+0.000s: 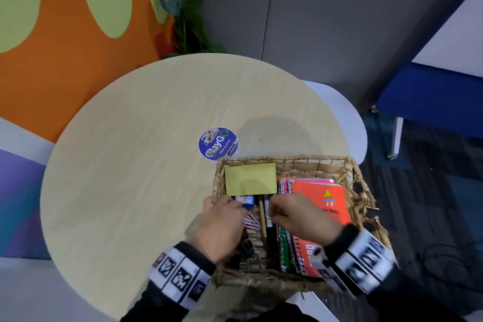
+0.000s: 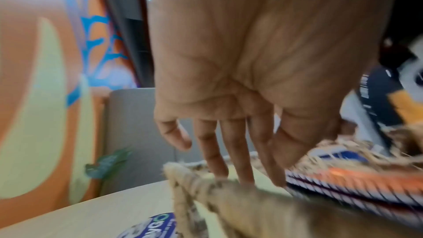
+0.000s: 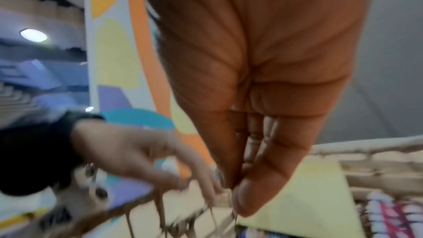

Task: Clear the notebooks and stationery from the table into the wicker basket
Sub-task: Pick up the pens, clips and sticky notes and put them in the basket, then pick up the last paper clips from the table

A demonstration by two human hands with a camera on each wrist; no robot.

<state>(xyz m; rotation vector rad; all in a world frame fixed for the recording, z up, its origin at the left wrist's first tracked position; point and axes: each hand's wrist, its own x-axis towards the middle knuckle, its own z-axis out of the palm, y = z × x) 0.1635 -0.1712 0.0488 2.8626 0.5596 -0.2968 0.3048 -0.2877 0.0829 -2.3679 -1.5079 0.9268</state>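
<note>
The wicker basket (image 1: pixel 287 158) stands on the round table's near right. Inside lie a yellow sticky pad (image 1: pixel 250 178), an orange spiral notebook (image 1: pixel 321 198) on other notebooks, pens (image 1: pixel 262 217), pink paper clips (image 1: pixel 252 221), black binder clips (image 1: pixel 248 245) and a small blue item (image 1: pixel 248 200). My left hand (image 1: pixel 222 222) reaches over the left rim (image 2: pixel 187 175), its fingers (image 2: pixel 235 151) straight and holding nothing. My right hand (image 1: pixel 295 214) hovers over the pens, thumb and fingers (image 3: pixel 240 178) drawn together. Blur hides whether anything is pinched between them.
The pale wooden table (image 1: pixel 130 164) carries a round blue sticker (image 1: pixel 218 143) just beyond the basket. A white chair (image 1: pixel 347 117) stands at the far right edge. A potted plant (image 1: pixel 188 7) is behind the table, with a blue bench (image 1: pixel 431 96) to the right.
</note>
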